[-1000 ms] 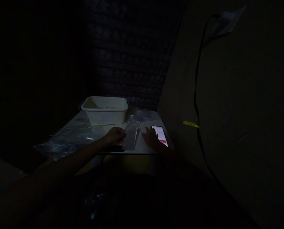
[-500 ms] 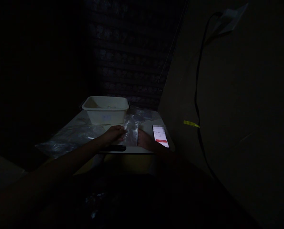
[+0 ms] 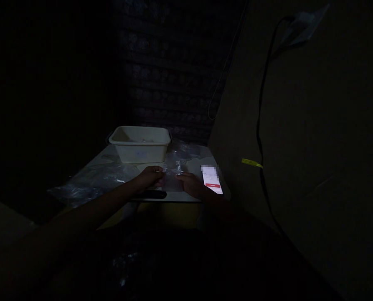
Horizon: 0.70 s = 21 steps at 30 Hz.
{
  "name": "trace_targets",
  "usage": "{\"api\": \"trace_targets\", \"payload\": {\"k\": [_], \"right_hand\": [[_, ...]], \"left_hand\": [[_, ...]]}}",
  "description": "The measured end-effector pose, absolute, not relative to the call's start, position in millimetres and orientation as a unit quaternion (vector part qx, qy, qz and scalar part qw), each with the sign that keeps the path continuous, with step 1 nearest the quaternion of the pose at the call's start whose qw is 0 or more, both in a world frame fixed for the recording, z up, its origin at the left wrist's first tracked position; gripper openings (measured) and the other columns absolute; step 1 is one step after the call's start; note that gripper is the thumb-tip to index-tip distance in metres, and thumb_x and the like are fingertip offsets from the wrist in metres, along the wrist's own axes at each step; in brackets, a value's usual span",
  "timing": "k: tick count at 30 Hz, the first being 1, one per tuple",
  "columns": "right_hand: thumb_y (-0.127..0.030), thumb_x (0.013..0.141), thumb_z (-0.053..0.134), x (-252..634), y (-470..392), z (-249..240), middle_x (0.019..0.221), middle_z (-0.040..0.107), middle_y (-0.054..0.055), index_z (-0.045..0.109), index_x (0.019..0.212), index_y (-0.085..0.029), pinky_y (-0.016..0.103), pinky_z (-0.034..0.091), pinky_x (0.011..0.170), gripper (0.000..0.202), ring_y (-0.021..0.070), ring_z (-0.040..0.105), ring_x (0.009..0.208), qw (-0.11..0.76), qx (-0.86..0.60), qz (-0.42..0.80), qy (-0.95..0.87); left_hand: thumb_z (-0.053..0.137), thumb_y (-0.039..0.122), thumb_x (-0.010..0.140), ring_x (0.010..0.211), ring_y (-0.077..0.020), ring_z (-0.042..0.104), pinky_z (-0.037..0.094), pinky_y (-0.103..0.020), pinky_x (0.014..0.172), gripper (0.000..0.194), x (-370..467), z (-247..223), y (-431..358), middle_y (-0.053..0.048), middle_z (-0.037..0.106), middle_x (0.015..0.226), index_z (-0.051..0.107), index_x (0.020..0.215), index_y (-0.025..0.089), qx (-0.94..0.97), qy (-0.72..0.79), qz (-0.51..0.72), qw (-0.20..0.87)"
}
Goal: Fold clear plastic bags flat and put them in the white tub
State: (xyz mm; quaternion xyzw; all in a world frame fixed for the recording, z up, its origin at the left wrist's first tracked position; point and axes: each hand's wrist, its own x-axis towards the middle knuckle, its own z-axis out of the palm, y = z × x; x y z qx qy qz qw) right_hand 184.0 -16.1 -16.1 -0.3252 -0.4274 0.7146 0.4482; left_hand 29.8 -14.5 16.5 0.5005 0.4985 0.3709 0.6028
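Between my hands, over the front of a small white table (image 3: pixel 191 195), is a clear plastic bag (image 3: pixel 173 182). My left hand (image 3: pixel 150 176) pinches its left edge. On its right edge my right hand (image 3: pixel 189 183) has thumb and fingers closed. Light glints off the bag's upper part; whether anything is inside it cannot be made out in the dark. A cream plastic tub (image 3: pixel 142 154) stands just behind my left hand, with some clear, crumpled material showing inside. Right of my right hand lies a phone (image 3: pixel 211 180) with its screen lit.
Loose clear plastic (image 3: pixel 89 184) spreads over the table's left side and hangs past its edge. More clear plastic (image 3: pixel 186 148) lies behind the bag. A dark, long object (image 3: pixel 150 194) rests at the front edge. A black cable (image 3: pixel 259 125) runs down the right wall.
My right hand has shifted slightly up and its thumb now lies over the bag's edge. The glare on the bag has shrunk to its upper part. My left hand stays nearly still.
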Motion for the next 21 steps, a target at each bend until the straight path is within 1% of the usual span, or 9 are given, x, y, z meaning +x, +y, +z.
{"api": "trace_targets", "payload": {"k": [4, 6, 9, 12, 16, 19, 21], "right_hand": [[-0.022, 0.054, 0.057, 184.5, -15.2, -14.7, 0.049, 0.051, -0.004, 0.047, 0.055, -0.017, 0.023, 0.035, 0.053, 0.012, 0.0104, 0.051, 0.055, 0.445, -0.340, 0.716, -0.418], [-0.020, 0.053, 0.056, 184.8, -14.0, -15.0, 0.048, 0.049, -0.005, 0.048, 0.055, -0.017, 0.021, 0.034, 0.050, 0.009, 0.0087, 0.048, 0.051, 0.446, -0.340, 0.712, -0.422], [-0.018, 0.053, 0.053, 186.4, -11.9, -15.6, 0.051, 0.051, -0.005, 0.050, 0.060, -0.017, 0.021, 0.034, 0.049, 0.008, 0.0085, 0.047, 0.051, 0.437, -0.345, 0.715, -0.422], [-0.017, 0.054, 0.052, 189.0, -10.8, -16.4, 0.055, 0.053, -0.004, 0.053, 0.067, -0.019, 0.021, 0.035, 0.049, 0.013, 0.0089, 0.048, 0.053, 0.431, -0.364, 0.713, -0.416], [-0.015, 0.053, 0.052, 192.9, -10.7, -20.8, 0.061, 0.057, -0.002, 0.056, 0.070, -0.018, 0.023, 0.037, 0.053, 0.018, 0.0098, 0.050, 0.057, 0.443, -0.350, 0.695, -0.444], [-0.015, 0.051, 0.053, 197.8, -8.6, -26.4, 0.057, 0.057, -0.001, 0.059, 0.069, -0.016, 0.025, 0.038, 0.053, 0.019, 0.0100, 0.049, 0.053, 0.436, -0.364, 0.669, -0.479], [-0.013, 0.051, 0.051, 202.4, -5.6, -28.8, 0.055, 0.057, -0.001, 0.060, 0.069, -0.016, 0.027, 0.038, 0.055, 0.021, 0.0106, 0.050, 0.052, 0.423, -0.398, 0.621, -0.526]], "left_hand": [[0.054, 0.017, 0.057, 0.036, -0.0040, 0.043, 0.036, -0.015, 0.038, 0.010, 29.5, 16.5, -15.2, 0.006, 0.047, 0.043, 0.047, 0.062, 0.014, 0.506, 0.492, 0.371, 0.603], [0.053, 0.017, 0.058, 0.036, -0.0039, 0.043, 0.037, -0.016, 0.039, 0.008, 29.7, 16.5, -14.9, 0.006, 0.048, 0.044, 0.047, 0.062, 0.014, 0.506, 0.491, 0.372, 0.604], [0.052, 0.013, 0.059, 0.039, -0.0053, 0.047, 0.041, -0.018, 0.043, 0.006, 30.8, 17.8, -14.7, 0.005, 0.049, 0.045, 0.048, 0.064, 0.014, 0.492, 0.494, 0.378, 0.609], [0.049, 0.010, 0.059, 0.043, -0.0074, 0.050, 0.043, -0.021, 0.046, 0.008, 31.9, 20.3, -15.7, 0.004, 0.052, 0.047, 0.049, 0.066, 0.015, 0.474, 0.498, 0.386, 0.616], [0.047, 0.010, 0.057, 0.040, -0.0060, 0.047, 0.039, -0.018, 0.043, 0.008, 31.5, 18.0, -16.3, 0.004, 0.052, 0.045, 0.053, 0.060, 0.014, 0.499, 0.493, 0.378, 0.604], [0.047, 0.011, 0.054, 0.039, -0.0059, 0.044, 0.036, -0.018, 0.042, 0.007, 29.6, 6.6, -10.9, 0.004, 0.050, 0.043, 0.054, 0.055, 0.014, 0.533, 0.497, 0.368, 0.578], [0.048, 0.012, 0.052, 0.041, -0.0077, 0.046, 0.037, -0.020, 0.045, 0.005, 27.5, -2.9, -4.6, 0.002, 0.051, 0.044, 0.052, 0.051, 0.014, 0.563, 0.510, 0.356, 0.544]]}}
